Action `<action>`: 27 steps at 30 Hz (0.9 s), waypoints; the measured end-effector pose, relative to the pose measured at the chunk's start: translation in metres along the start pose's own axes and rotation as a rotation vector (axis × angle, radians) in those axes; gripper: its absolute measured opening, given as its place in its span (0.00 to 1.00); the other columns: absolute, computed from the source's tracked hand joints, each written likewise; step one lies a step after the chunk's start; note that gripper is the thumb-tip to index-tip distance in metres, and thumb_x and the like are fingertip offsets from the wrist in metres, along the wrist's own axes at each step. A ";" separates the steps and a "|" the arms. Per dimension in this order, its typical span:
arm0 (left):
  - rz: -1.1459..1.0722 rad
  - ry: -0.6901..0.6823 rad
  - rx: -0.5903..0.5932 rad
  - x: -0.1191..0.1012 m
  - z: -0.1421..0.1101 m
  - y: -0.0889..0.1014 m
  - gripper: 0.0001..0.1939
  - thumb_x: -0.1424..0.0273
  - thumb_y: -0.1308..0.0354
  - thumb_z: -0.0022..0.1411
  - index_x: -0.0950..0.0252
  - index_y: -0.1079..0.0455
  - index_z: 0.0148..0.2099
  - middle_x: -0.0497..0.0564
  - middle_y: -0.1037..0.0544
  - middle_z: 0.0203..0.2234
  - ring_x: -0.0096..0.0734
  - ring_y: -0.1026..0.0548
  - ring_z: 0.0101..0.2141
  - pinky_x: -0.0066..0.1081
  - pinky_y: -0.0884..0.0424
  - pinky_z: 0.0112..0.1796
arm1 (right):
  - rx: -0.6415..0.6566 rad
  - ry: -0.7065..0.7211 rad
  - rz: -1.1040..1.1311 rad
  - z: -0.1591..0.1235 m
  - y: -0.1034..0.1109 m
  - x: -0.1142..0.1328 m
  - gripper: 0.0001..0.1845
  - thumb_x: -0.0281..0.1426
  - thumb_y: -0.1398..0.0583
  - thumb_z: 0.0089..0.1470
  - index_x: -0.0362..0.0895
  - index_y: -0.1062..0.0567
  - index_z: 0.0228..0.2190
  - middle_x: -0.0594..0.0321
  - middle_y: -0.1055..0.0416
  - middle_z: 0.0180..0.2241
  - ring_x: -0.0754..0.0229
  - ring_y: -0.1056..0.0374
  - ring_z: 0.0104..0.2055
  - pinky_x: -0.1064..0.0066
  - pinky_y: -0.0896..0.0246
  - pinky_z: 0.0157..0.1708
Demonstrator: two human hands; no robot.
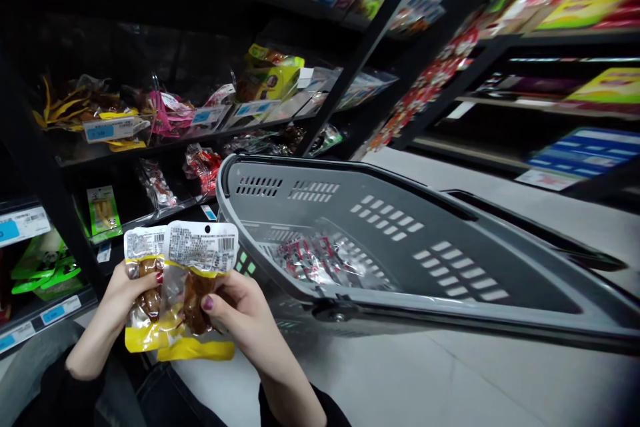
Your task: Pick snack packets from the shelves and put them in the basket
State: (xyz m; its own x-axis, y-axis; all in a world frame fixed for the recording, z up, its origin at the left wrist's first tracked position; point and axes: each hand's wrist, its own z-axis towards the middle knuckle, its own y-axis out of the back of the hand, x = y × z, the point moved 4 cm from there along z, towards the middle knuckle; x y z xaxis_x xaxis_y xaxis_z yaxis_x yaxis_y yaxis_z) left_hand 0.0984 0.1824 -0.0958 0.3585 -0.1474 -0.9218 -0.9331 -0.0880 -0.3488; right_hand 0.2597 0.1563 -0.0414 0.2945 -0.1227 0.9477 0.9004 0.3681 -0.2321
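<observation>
Two clear snack packets with yellow trim and white label tops [193,280] are held side by side low at the left, brown food showing inside. My left hand [117,303] grips the left packet, thumb on its front. My right hand [243,317] pinches the right packet with thumb over it. Just right of the packets hangs a grey plastic shopping basket [400,213], tilted, with several red-and-clear wrapped snacks [320,260] lying in its bottom.
Dark store shelves [125,147] stand at the left, holding bagged snacks and price tags. More shelving with bright packages [575,0] runs along the right. A pale floor aisle [450,373] stretches between them, under the basket.
</observation>
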 end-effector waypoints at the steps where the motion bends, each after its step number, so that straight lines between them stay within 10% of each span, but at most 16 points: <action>1: 0.000 0.000 0.003 0.000 0.000 0.000 0.16 0.71 0.31 0.37 0.71 0.26 0.32 0.55 0.20 0.25 0.40 0.23 0.25 0.32 0.29 0.29 | -0.004 -0.002 -0.009 0.000 0.000 0.000 0.11 0.38 0.36 0.45 0.43 0.26 0.27 0.64 0.28 0.25 0.64 0.34 0.25 0.74 0.37 0.27; 16: 0.014 0.017 0.001 0.005 0.001 0.001 0.18 0.71 0.31 0.37 0.71 0.27 0.35 0.56 0.20 0.27 0.44 0.23 0.29 0.35 0.29 0.32 | -0.024 -0.033 -0.020 0.004 0.000 -0.004 0.11 0.39 0.37 0.46 0.44 0.27 0.26 0.67 0.33 0.21 0.66 0.40 0.21 0.72 0.39 0.25; 27: 0.021 -0.081 -0.177 0.011 0.004 0.009 0.29 0.74 0.34 0.39 0.67 0.34 0.47 0.54 0.22 0.39 0.44 0.26 0.43 0.34 0.33 0.42 | -0.017 -0.049 -0.467 0.015 -0.018 -0.040 0.09 0.28 0.41 0.48 0.42 0.24 0.33 0.58 0.34 0.36 0.53 0.38 0.42 0.61 0.45 0.46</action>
State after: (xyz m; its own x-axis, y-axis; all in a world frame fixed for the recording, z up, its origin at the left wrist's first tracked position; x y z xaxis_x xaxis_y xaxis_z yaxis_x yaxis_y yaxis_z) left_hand 0.0934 0.1843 -0.1094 0.3290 -0.0718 -0.9416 -0.9178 -0.2590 -0.3010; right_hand 0.2269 0.1688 -0.0718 -0.1590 -0.2274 0.9607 0.9382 0.2682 0.2188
